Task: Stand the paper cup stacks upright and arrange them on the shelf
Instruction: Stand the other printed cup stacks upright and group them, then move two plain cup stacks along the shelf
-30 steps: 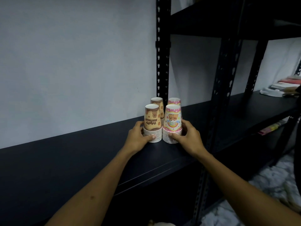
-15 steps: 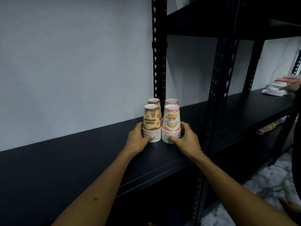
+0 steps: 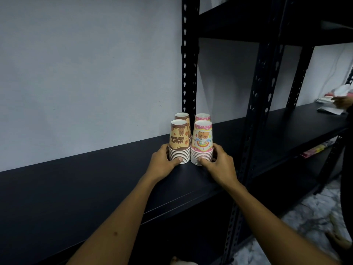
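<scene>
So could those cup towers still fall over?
Maybe. The front brown stack and front pink stack stand mouth-down, touching, with two more stacks close behind. A nudge from the left hand or right hand letting go could tip one into the rest. The pink stack's base looks slightly uneven.

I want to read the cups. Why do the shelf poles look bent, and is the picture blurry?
Head view: the wide-angle lens bows the shelf posts; the front cup stacks are fairly sharp, printed upside down; the floor at the corner is smeared; the lighting is dim.
</scene>
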